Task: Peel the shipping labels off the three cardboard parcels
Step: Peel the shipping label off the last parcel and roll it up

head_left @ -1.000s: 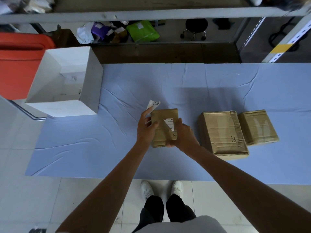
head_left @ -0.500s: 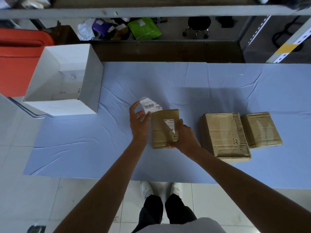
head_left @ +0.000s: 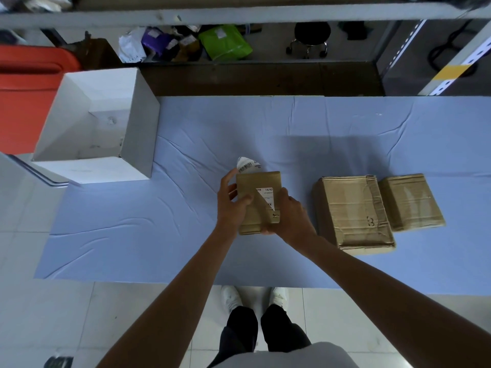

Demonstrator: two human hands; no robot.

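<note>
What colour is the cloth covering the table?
The cloth is pale blue, clearest in the head view.

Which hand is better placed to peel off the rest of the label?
The left hand, probably: its thumb lies at the remaining label's torn edge, though it holds a torn-off piece, while the right hand steadies the parcel.

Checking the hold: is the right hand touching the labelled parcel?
Touching: head view shows the right hand gripping the labelled parcel at its right edge.
</note>
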